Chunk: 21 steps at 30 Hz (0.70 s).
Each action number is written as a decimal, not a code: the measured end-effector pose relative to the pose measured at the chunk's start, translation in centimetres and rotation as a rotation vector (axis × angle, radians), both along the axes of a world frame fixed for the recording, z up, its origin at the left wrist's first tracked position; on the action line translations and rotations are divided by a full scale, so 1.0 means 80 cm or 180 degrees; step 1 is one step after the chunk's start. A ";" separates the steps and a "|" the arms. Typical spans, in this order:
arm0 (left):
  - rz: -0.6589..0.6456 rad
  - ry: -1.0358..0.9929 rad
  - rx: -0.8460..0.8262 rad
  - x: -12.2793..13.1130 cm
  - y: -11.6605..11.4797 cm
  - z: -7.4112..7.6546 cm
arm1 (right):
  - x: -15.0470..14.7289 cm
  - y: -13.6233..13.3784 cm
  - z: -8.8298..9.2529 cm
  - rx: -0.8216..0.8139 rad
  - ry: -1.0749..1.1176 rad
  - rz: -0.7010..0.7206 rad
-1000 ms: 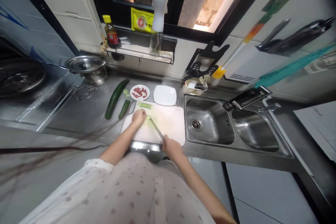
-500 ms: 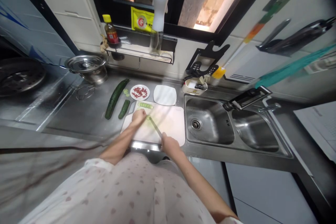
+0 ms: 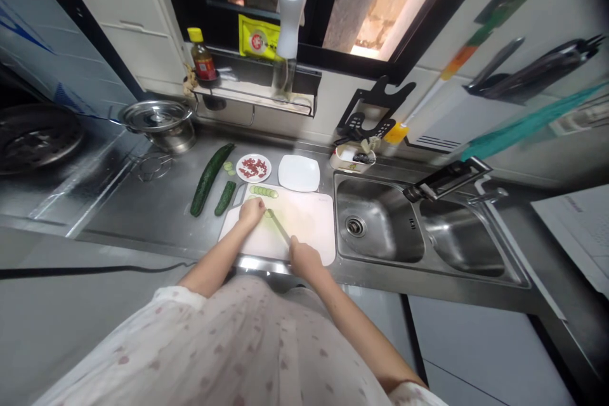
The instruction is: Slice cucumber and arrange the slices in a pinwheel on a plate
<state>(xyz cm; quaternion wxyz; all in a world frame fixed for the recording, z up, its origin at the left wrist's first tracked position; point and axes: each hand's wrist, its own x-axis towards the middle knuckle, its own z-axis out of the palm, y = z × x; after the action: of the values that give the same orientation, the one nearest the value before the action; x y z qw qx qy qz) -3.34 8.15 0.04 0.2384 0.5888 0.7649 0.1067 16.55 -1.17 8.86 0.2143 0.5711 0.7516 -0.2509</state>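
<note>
A white cutting board (image 3: pixel 304 222) lies on the steel counter in front of me. My left hand (image 3: pixel 250 210) is closed over a cucumber piece at the board's left part. My right hand (image 3: pixel 303 258) grips the handle of a knife (image 3: pixel 278 227) whose blade reaches up to a cucumber slice (image 3: pixel 269 213) beside the left fingers. A row of cut slices (image 3: pixel 264 191) lies along the board's far edge. A whole cucumber (image 3: pixel 210 176) and a short cucumber piece (image 3: pixel 225 197) rest on the counter left of the board.
Behind the board stand a small plate of red pieces (image 3: pixel 254 167) and a white square plate (image 3: pixel 299 172). A steel sink (image 3: pixel 380 228) with a faucet (image 3: pixel 447 177) is to the right. A lidded pot (image 3: pixel 157 119) and a shelf with bottles (image 3: pixel 252 85) are at the back left.
My right hand and the knife have crept slightly leftward toward the left hand. The left hand stays on the cucumber piece.
</note>
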 end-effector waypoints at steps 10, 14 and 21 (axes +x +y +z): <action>0.0019 -0.0016 -0.0015 0.000 -0.001 0.002 | 0.001 0.000 0.006 -0.0032 -0.0034 0.0050; -0.0012 0.0005 -0.0048 0.000 0.000 0.002 | -0.003 0.002 0.007 -0.0015 -0.0010 0.0070; -0.0010 0.0006 -0.0085 0.000 0.002 0.003 | 0.003 0.018 0.013 0.0103 -0.0018 0.0221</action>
<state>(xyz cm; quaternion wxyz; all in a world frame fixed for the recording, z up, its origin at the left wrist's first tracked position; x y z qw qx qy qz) -3.34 8.33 0.30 0.2456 0.5869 0.7656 0.0955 16.76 0.28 9.89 0.2158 0.5488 0.7743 -0.2295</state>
